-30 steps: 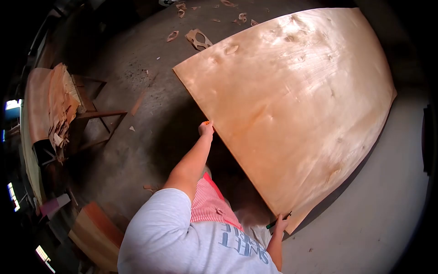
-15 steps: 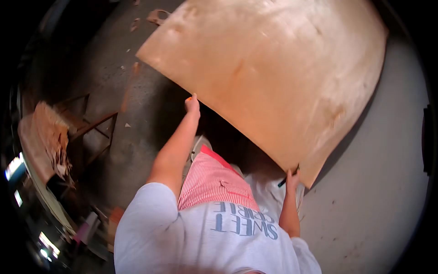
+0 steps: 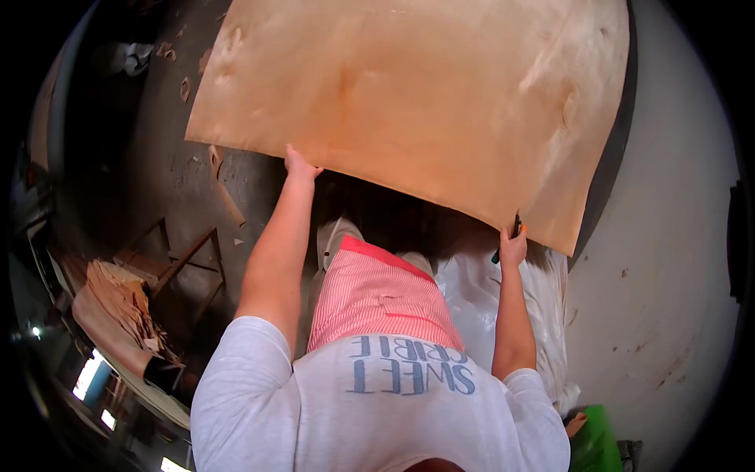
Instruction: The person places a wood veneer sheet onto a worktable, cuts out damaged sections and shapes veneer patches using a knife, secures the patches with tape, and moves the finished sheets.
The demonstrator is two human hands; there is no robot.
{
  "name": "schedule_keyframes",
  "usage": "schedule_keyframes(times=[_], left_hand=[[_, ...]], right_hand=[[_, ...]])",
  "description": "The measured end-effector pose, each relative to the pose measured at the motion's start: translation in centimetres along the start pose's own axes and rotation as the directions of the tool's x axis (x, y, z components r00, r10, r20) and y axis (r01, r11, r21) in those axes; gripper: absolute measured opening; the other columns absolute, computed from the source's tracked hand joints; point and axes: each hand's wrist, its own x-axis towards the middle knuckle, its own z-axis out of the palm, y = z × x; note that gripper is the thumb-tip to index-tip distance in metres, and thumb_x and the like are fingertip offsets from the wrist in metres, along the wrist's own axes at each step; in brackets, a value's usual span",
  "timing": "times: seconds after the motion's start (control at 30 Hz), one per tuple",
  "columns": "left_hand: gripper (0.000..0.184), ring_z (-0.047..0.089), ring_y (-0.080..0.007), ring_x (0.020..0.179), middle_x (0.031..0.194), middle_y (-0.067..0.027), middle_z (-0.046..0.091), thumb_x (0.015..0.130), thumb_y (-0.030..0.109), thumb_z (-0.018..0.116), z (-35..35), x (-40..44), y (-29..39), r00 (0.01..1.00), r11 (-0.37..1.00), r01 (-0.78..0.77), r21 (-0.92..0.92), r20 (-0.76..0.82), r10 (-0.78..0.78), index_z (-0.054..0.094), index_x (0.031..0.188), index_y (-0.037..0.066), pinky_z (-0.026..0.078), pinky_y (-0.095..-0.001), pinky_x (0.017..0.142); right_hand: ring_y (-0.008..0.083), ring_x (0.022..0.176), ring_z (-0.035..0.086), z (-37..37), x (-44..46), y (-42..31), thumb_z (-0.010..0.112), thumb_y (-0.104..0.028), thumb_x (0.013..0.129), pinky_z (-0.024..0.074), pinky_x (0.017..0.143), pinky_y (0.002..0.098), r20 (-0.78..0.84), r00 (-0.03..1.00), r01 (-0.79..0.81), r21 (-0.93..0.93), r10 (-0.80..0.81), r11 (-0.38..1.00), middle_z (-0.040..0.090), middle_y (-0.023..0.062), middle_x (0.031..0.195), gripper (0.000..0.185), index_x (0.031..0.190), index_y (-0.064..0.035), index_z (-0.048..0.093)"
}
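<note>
A large, thin tan wood veneer sheet (image 3: 409, 102) fills the upper middle of the head view, its surface slightly wavy. My left hand (image 3: 300, 164) is closed on its near edge, towards the left corner. Close to the right corner, my right hand (image 3: 513, 247) grips the same edge. A slim dark tool (image 3: 517, 223) is also held in that right hand, sticking out past the fingers; its exact kind is too small to tell. Beneath the sheet it is dark, and its far edge lies outside the view.
At left stand a metal frame (image 3: 185, 263) and a pile of ragged veneer pieces (image 3: 130, 303). Veneer scraps (image 3: 226, 189) lie on the floor. Clear plastic sheeting (image 3: 480, 295) is beside my legs, a pale wall (image 3: 668, 236) at right, and a green item (image 3: 595, 436) low right.
The veneer sheet has shifted left in view and turned, so its near edge runs more level. Both hands keep hold of it; my right hand appears higher. The green item has come into view.
</note>
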Motion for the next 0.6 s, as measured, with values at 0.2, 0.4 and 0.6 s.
schedule_keyframes(times=[0.2, 0.4, 0.6], left_hand=[[0.059, 0.041, -0.0322, 0.112, 0.125, -0.0069, 0.041, 0.082, 0.055, 0.029, 0.6, -0.9, 0.2, 0.999, 0.995, 0.001, 0.100, -0.034, 0.003, 0.037, 0.124, 0.015, 0.031, -0.0565, 0.087], [0.058, 0.037, -0.0258, 0.115, 0.128, -0.0085, 0.038, 0.082, 0.050, 0.037, 0.2, -2.0, -2.0, 0.957, 0.887, -0.076, 0.456, -0.216, 0.193, 0.035, 0.126, 0.012, 0.031, -0.0485, 0.092], [0.071, 0.031, -0.0388, 0.118, 0.126, -0.0302, 0.032, 0.079, 0.040, 0.052, -1.6, -5.1, -10.6, 0.688, -0.047, -0.404, 0.913, 0.338, 0.642, 0.030, 0.123, -0.010, 0.027, -0.0391, 0.100]], right_hand=[[0.0328, 0.081, 0.058, 1.5, -2.6, 5.3, 0.065, -0.040, 0.070, 0.0441, 0.071, 0.0362, 0.188, 0.927, -0.374, 0.414, 0.324, 0.830, 0.061, 0.0190, 0.084, 0.049, 0.095, 0.0015, 0.056], [0.0304, 0.077, 0.059, 2.5, -9.4, 11.9, 0.065, -0.036, 0.072, 0.0441, 0.069, 0.0363, -0.087, 0.899, -0.376, 0.348, 0.428, 0.859, 0.061, 0.0172, 0.082, 0.044, 0.093, 0.0018, 0.058], [0.0361, 0.078, 0.055, -1.2, -15.0, 16.1, 0.064, -0.028, 0.072, 0.0431, 0.068, 0.0420, -0.081, 0.812, -0.532, 0.303, 0.578, 0.790, 0.059, 0.0172, 0.082, 0.030, 0.087, -0.0032, 0.058]])
